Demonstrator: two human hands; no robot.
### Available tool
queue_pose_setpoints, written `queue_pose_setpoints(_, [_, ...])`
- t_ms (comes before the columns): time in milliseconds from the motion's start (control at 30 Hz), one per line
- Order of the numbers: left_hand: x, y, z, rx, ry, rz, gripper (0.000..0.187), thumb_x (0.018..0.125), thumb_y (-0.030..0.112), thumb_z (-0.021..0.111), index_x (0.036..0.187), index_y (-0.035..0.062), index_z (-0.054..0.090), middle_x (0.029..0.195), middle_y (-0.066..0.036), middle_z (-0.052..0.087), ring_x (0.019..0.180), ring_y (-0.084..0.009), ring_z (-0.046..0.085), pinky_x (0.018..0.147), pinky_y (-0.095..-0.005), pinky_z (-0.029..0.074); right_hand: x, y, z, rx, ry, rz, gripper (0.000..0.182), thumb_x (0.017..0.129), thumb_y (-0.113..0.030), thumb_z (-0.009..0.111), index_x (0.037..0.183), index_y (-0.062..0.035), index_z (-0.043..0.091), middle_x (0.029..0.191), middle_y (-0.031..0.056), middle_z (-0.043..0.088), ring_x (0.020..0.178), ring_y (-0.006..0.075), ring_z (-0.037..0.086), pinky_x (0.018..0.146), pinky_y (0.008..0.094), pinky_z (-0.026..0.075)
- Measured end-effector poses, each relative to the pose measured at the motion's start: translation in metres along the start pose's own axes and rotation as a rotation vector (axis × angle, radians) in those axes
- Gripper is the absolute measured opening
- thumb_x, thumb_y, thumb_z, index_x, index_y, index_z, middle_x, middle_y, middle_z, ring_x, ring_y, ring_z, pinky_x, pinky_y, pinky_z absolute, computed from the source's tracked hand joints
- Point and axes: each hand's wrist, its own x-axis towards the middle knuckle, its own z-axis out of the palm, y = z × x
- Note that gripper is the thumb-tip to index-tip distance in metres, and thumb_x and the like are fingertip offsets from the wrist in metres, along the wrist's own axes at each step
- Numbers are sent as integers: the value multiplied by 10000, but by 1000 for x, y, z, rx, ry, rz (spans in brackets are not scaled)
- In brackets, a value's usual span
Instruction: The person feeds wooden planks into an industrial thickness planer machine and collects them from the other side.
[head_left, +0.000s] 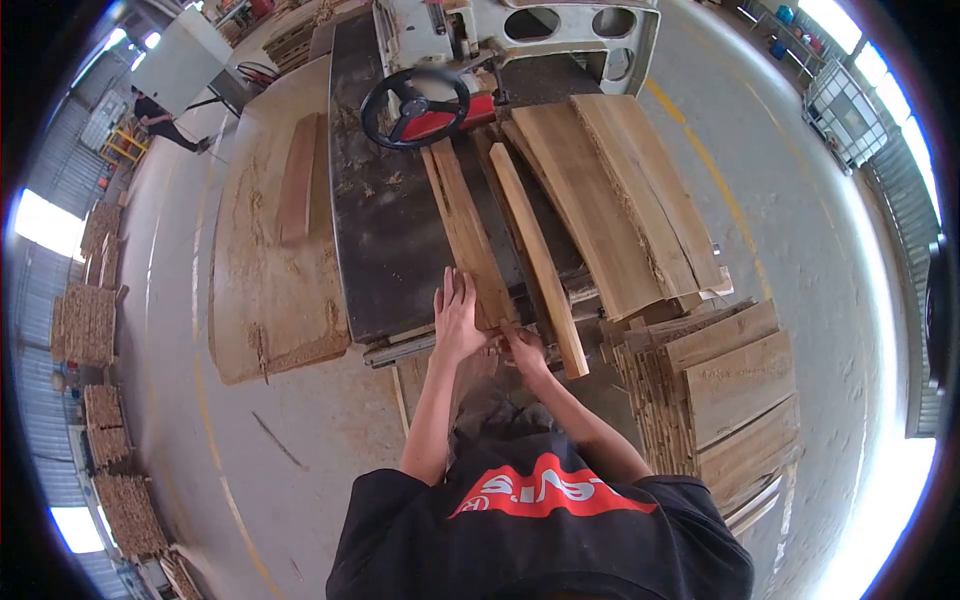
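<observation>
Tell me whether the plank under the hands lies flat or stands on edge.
Flat. The plank lies broad face up on the machine table, left hand pressed on its near end, right hand at its end.

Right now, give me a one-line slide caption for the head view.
Left hand flat on a narrow plank on the dark machine table, right hand at its near end, stacked boards alongside.
</observation>
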Motion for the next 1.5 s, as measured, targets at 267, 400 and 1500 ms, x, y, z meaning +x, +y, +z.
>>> queue_pose_setpoints(267, [17, -8, -12, 2, -50, -3, 1238, 641, 434, 961, 1613, -36, 357, 1665, -251, 387, 1629, -384, 203, 1262, -610, 275, 23, 7, 12, -53, 87, -111, 492, 1006, -502, 719, 907, -20, 732, 688, 35, 650, 611, 148, 620, 582, 341, 494])
queue_pose_setpoints(400, [29, -16, -15, -17, -40, 0, 1196, 639, 411, 946, 1600, -25, 384, 1649, -251, 413, 1618, -395, 235, 1250, -621, 289, 25, -12, 14, 84, -42, 26, 452, 1028, -437, 702, 842, -26, 709, 669, 31, 614, 582, 146, 569, 567, 336, 465])
queue_pose_setpoints(1500, [197, -380, -127, 314, 441, -634, 935, 832, 606, 826, 1524, 45, 543, 1672, -260, 364, 1587, -474, 236, 1258, -626, 232, 175, -191, 118, 93, 174, 0, 502, 1048, -513, 668, 787, -88, 610, 630, 41, 604, 479, 157, 567, 421, 306, 434])
